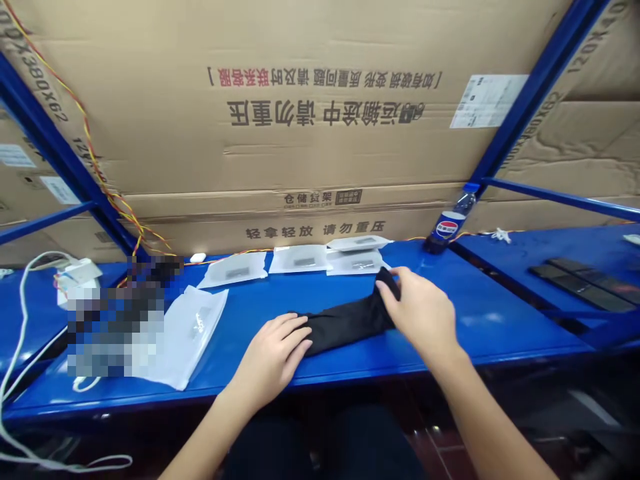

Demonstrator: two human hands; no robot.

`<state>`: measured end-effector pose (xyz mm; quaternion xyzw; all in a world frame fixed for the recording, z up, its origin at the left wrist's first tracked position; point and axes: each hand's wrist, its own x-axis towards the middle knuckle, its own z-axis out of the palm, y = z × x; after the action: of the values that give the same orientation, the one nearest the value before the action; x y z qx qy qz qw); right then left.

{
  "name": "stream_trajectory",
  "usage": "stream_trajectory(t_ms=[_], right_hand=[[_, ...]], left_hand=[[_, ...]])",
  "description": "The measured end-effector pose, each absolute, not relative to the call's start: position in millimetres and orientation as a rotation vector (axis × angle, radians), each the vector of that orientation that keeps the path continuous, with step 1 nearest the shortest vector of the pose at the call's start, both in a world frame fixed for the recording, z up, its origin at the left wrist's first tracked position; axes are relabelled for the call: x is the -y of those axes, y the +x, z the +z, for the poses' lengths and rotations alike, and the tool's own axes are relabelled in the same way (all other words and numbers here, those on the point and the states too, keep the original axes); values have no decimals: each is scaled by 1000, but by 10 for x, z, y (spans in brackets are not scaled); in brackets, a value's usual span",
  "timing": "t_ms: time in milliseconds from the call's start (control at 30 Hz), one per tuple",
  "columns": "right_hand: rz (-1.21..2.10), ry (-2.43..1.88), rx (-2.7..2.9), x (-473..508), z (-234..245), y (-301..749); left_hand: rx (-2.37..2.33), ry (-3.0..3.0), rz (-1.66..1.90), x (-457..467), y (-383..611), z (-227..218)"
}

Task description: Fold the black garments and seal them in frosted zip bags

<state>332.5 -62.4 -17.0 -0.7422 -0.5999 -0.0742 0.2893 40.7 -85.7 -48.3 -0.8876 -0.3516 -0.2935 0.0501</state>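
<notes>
A long piece of black fabric [345, 323] lies flat on the blue shelf surface [490, 320] in front of me. My left hand [273, 357] rests on its near left end, fingers flat and pressing down. My right hand [420, 310] holds the far right end, fingers pinched on the fabric's edge.
Several white plastic pouches lie on the shelf: one large [193, 333] at left, others [300, 259] along the back. A cola bottle [450, 223] leans at back right. White cable [20, 313] at far left. Dark flat strips [585, 283] on the right shelf. Cardboard boxes [320, 100] form the back wall.
</notes>
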Motion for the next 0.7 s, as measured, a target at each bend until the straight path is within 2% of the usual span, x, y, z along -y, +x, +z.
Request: stream_trajectory(t_ms=[100,200,367,467,600,700], right_hand=[[-195,-1691,1920,803,-363,2878],[-94,-1513,1865,930,-553,2780],[-211,-1852,1499,973,-711,3100],[-39,-1974,1535,927,-745,3202],[264,-2006,1375,844,-593,3203],[110,-1821,1252,849,-401,3017]], left_hand=[[1063,-2690,-911,899,408,-515],[1063,-2680,-933,985,352,-517],[1081,-2654,-1003,1126,210,-476],[1107,-2623,-1039,1150,152,-483],[1131,-2614,-1062,1167,195,-544],[1145,-2659,-1060,1178,340,-604]])
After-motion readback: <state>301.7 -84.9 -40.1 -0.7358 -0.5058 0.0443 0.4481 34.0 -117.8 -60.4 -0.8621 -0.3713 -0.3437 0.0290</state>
